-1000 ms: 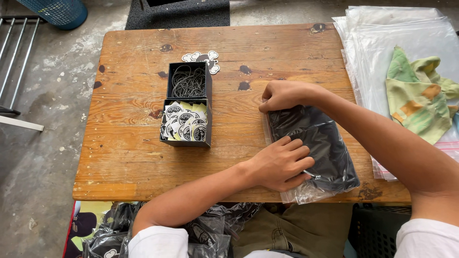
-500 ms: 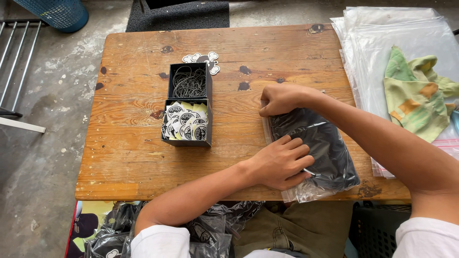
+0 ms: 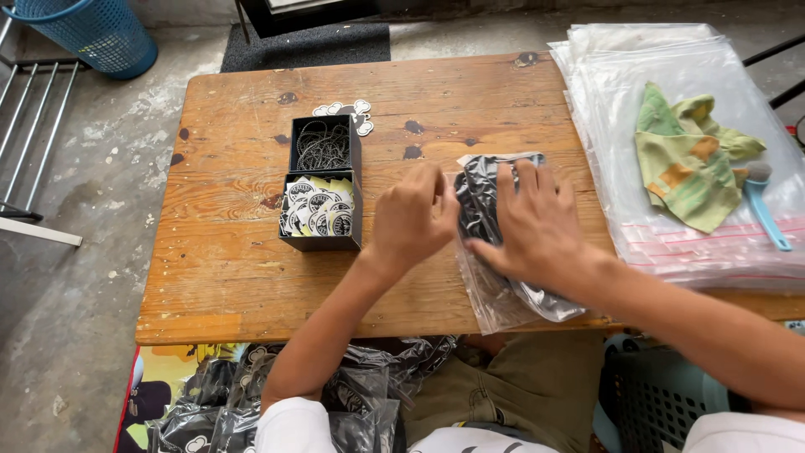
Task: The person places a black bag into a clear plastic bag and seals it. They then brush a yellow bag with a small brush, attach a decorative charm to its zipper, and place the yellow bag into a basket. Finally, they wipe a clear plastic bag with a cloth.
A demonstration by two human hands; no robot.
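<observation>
Black garment in clear bag (image 3: 503, 252) lay crumpled on bench (image 3: 226, 277). Left hand (image 3: 412, 216) w/ fingers pinching bag edge; right hand (image 3: 537, 226) flat, fingers spread, pressing.

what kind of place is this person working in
Probably a small home or backyard packing spot, not a factory. A worn wooden table stands on stained concrete floor, with a stack of clear zip bags and a black box of stickers and cords beside the hands' bagged dark garment.
</observation>
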